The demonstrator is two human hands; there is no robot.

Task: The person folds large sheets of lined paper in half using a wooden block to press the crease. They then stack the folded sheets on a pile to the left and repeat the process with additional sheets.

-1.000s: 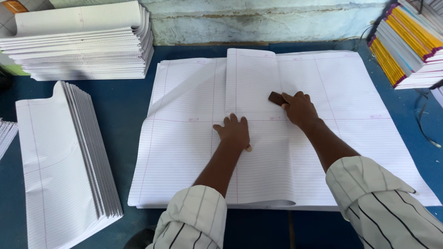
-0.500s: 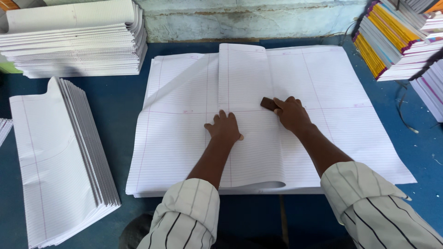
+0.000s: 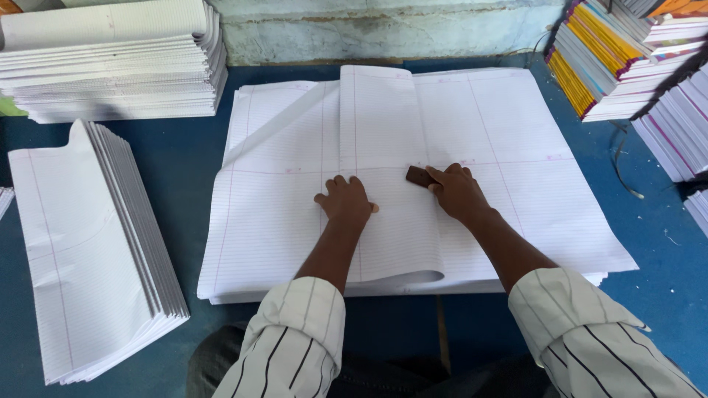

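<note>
Left hand point(image 3: 346, 203) lies flat, fingers spread and released, pressing the folded ruled sheet point(image 3: 383, 147) on the paper pile point(image 3: 265, 221) at table centre. Right hand point(image 3: 457, 191) has fingers curled, gripping a small brown block point(image 3: 417, 175) against the fold.

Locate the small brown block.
In the head view, the brown block lies mid-sheet on the folded ruled paper, under the right hand's fingertips, right of the left hand.
</note>
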